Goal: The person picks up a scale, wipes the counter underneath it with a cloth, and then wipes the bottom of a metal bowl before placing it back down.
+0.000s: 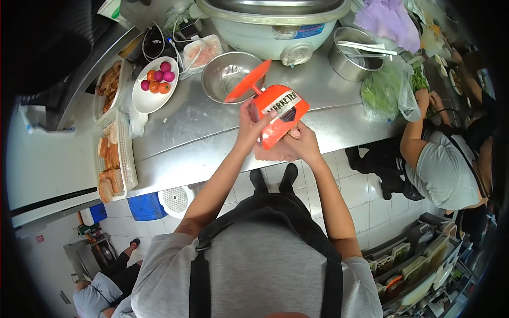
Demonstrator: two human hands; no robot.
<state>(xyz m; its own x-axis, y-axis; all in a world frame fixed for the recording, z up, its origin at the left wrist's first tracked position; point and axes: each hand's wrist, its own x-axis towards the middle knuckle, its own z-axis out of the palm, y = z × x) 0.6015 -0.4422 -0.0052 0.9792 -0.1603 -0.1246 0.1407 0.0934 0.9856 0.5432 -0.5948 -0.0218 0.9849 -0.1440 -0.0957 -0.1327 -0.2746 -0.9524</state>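
My left hand (pixel 251 129) grips an orange-red plastic device (pixel 274 129), apparently a kitchen scale, by its side, thumb across the front. It is tilted above the near edge of the steel counter, its round orange plate (pixel 248 81) on a short stem pointing up and left. A label with writing crosses the body. My right hand (pixel 306 143) is curled at the lower right edge of the device, its fingers partly hidden. Something small and pinkish shows by the right fingers. Below the hands a pinkish sheet (pixel 276 153) lies at the counter edge. Behind the plate stands a steel bowl (pixel 212 79).
A large rice cooker (pixel 238 30) and a steel pot (pixel 350 65) stand behind. Left are a plate of colored balls (pixel 149 101) and a basket of meat pieces (pixel 131 181). Bagged greens (pixel 379 95) lie right, near a co-worker (pixel 441 167). Another person (pixel 95 294) is lower left.
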